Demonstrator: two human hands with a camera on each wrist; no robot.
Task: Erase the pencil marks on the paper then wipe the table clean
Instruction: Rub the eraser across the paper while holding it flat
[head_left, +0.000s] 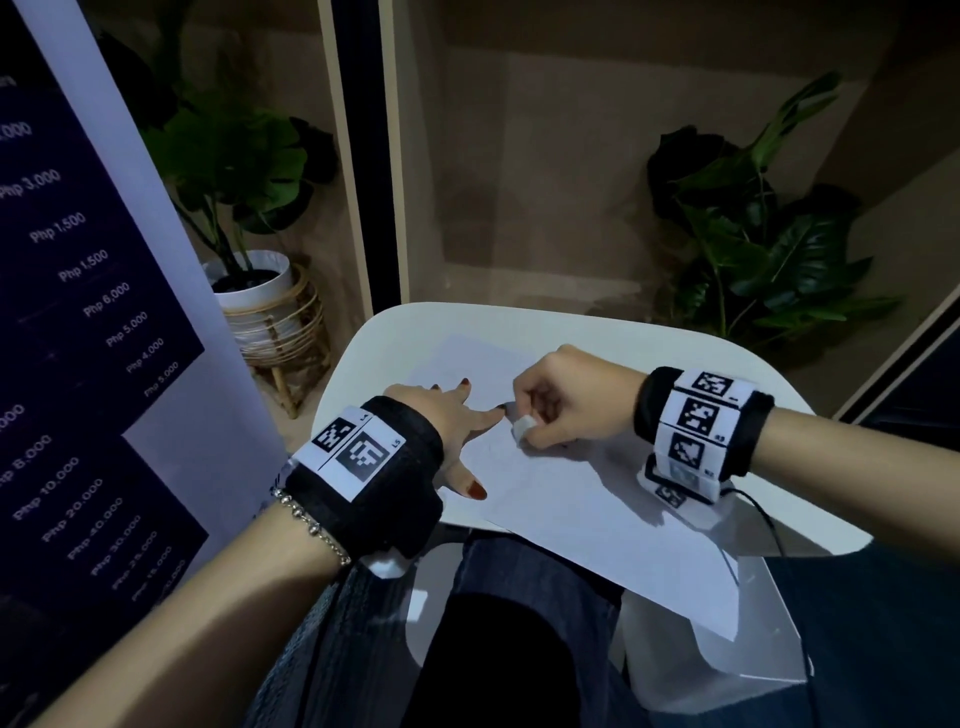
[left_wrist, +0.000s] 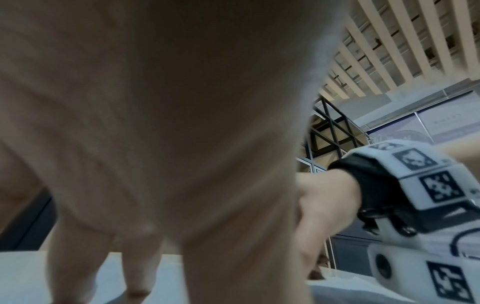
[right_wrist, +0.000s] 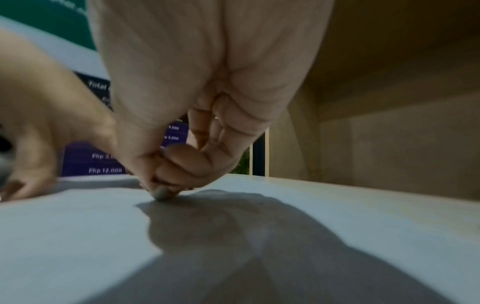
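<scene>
The right hand (head_left: 574, 402) hides most of the eraser (head_left: 521, 427); pencil marks on the paper (head_left: 582, 499) are too faint (nearly invisible).

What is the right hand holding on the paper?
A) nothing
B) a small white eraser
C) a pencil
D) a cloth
B: the right hand pinches a small white eraser with its tip down on the paper, while the left hand lies flat on the sheet beside it.

Dim indoor light, blurred wrist views, dark hand shadow across paper (right_wrist: 78, 226)
</scene>
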